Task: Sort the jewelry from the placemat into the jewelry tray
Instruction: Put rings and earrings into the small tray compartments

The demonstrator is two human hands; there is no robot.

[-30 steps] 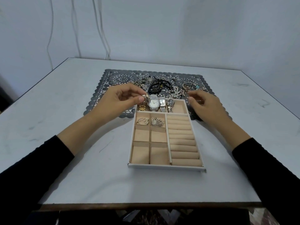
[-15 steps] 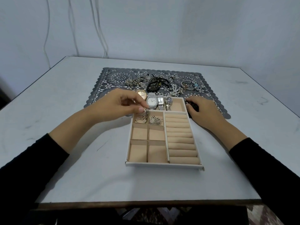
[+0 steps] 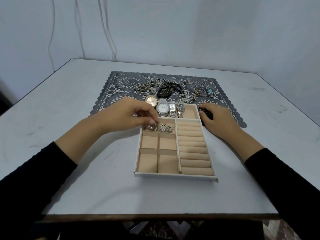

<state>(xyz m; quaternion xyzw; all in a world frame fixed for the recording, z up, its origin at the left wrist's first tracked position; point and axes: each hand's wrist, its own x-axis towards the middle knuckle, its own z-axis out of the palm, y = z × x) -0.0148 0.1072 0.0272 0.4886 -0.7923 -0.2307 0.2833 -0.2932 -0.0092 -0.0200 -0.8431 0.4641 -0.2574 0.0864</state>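
The beige jewelry tray [image 3: 174, 176] lies in the middle of the table, its far end on the grey lace placemat [image 3: 110, 94]. My left hand [image 3: 128, 115] hovers over the tray's top-left small compartment, thumb and fingertips pinching a silver fan-shaped earring [image 3: 151, 127] that lies down in it. A matching earring [image 3: 166, 129] sits in the compartment to its right. Several watches [image 3: 162, 108] fill the tray's far row. My right hand [image 3: 218, 116] rests on the placemat by the tray's far right corner, fingers curled over a dark piece [image 3: 205, 113], mostly hidden.
On the placemat behind the tray lie thin rings [image 3: 121, 84], chain bracelets [image 3: 143, 87], black cord bracelets [image 3: 166, 89], a pearl strand [image 3: 187, 96] and a bangle [image 3: 200, 90]. Ring rolls [image 3: 194, 149] line the tray's right side. Cables hang on the wall behind.
My left hand carried the fan earring from above the watches down and toward me into the top-left compartment. My right hand settled lower beside the tray's corner.
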